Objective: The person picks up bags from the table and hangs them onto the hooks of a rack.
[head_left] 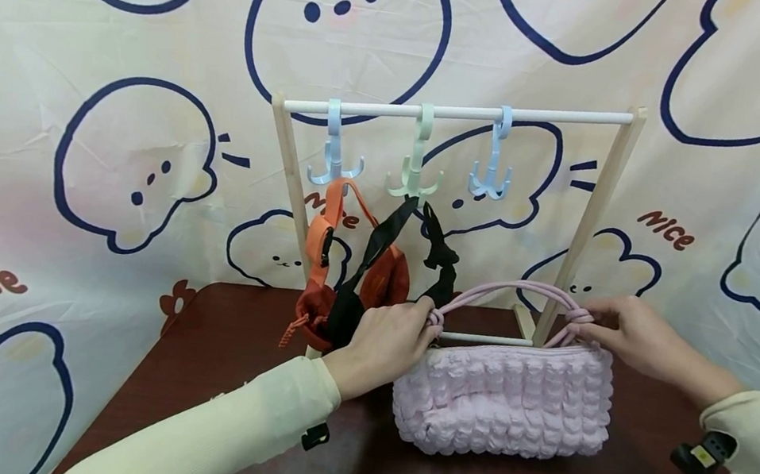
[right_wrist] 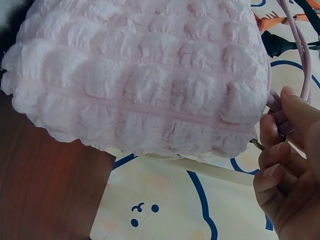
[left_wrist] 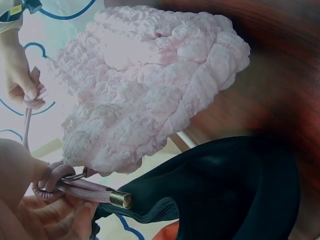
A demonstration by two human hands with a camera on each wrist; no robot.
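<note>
A puffy pink handbag (head_left: 506, 402) hangs by its cord handle (head_left: 511, 285) between both hands, in front of the rack. My left hand (head_left: 384, 342) grips the knotted left end of the handle; in the left wrist view a gold-tipped cord end (left_wrist: 120, 199) pokes out past its fingers. At the handle's right end, my right hand (head_left: 633, 338) pinches the knot, seen close in the right wrist view beside the bag's corner. Behind the left hand are a black bag (head_left: 344, 316) and an orange-red bag (head_left: 386, 279) with straps reaching up to the hooks.
A wooden rack with a white rod (head_left: 569, 118) stands on the dark brown table (head_left: 189, 372). From the rod hang a left blue hook (head_left: 334, 147), a green hook (head_left: 417, 158) and a right blue hook (head_left: 494, 160). A bear-print cloth (head_left: 145, 158) covers the wall behind.
</note>
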